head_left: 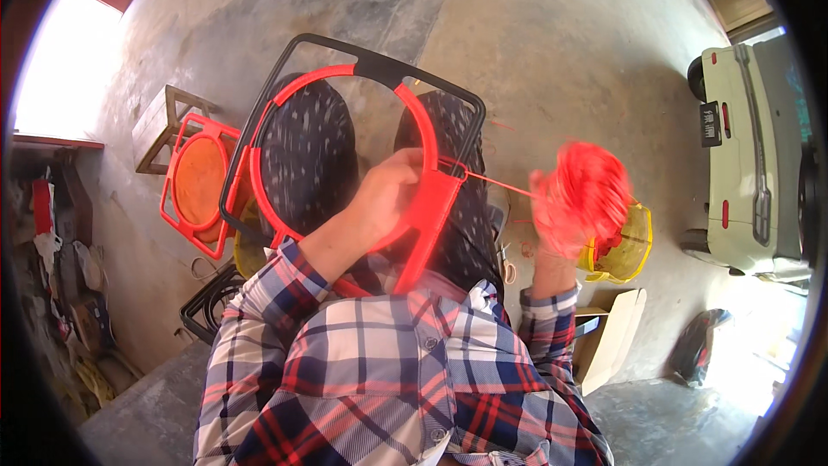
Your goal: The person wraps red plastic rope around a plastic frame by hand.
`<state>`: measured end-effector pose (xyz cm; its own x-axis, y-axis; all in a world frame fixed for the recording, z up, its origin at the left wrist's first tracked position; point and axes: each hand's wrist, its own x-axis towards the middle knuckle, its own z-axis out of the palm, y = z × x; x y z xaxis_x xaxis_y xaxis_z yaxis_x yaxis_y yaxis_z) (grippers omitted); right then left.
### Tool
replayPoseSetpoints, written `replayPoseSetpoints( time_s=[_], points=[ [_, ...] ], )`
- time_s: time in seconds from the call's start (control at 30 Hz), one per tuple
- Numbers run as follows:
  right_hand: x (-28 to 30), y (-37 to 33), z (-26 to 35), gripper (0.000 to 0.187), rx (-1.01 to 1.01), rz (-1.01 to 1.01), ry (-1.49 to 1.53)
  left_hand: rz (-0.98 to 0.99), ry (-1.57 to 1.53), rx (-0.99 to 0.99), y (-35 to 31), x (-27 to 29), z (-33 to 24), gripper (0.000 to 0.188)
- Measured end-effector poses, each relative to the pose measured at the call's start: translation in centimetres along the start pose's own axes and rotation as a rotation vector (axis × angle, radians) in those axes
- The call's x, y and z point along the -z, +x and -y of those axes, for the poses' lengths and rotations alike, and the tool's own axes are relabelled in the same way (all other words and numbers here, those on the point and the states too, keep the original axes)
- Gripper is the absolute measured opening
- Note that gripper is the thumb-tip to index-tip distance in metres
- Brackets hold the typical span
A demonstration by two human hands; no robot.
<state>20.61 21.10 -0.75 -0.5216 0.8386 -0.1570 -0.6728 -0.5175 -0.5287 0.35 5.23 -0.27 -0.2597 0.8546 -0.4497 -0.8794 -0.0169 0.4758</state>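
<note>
A black frame (379,65) with a round ring inside it rests across my lap, tilted. Red cord is wound tightly around much of the ring and its right side (429,207). My left hand (388,194) grips the ring's right side from inside, its fingertips partly hidden behind the red winding. Out to the right, my right hand (552,229) is closed on a thick bundle of red cord (591,190), blurred by motion. From the bundle a taut strand (500,183) runs to the frame's right edge.
On the left stand a wooden stool (164,125) and another red-wrapped frame (211,134) around an orange disc. A yellow basket (642,246) with red material is beyond my right hand, near an open cardboard box (617,336). A pale vehicle (742,164) is at far right.
</note>
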Motion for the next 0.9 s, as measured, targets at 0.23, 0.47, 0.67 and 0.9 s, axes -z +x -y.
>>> replayPoseSetpoints(
  time_s=[0.23,0.47,0.67,0.9],
  points=[
    [-2.2,1.1,3.1,0.035,-0.165,0.225,0.172,-0.097,-0.069,0.072,0.1,-0.8,-0.7,0.023],
    [-2.1,1.2,-3.5,0.031,-0.344,0.245,-0.373,-0.022,-0.051,0.010,0.2,0.2,0.0,0.016],
    [-3.6,1.4,-4.9,0.030,-0.450,0.214,-0.876,-0.014,0.031,-0.023,0.3,1.4,0.3,0.015],
    [-2.1,1.5,-4.6,0.021,-0.403,0.183,-0.468,-0.035,0.053,-0.028,0.0,0.4,0.2,0.016]
  ],
)
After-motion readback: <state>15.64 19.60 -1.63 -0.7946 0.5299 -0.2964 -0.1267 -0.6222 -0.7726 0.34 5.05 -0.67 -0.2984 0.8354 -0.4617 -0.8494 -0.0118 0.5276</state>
